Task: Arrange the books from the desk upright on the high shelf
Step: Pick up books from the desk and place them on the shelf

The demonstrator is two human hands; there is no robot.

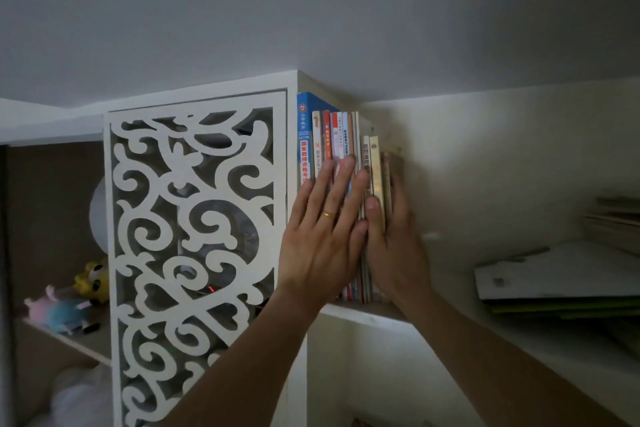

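- Left hand (323, 229): fingers spread flat, pressed against the spines of the upright books (341, 142) (a gold ring (327, 214) on one finger).
- Right hand (394, 246): flat against the right end of the row, thumb on the spines, bracing the shorter volumes.
- Books: upright on the high shelf (360, 312), tall blue book (304, 135) leftmost.
- Carved white panel (194, 236): just left of the books.
- Flat stack of papers (554, 281): well right.
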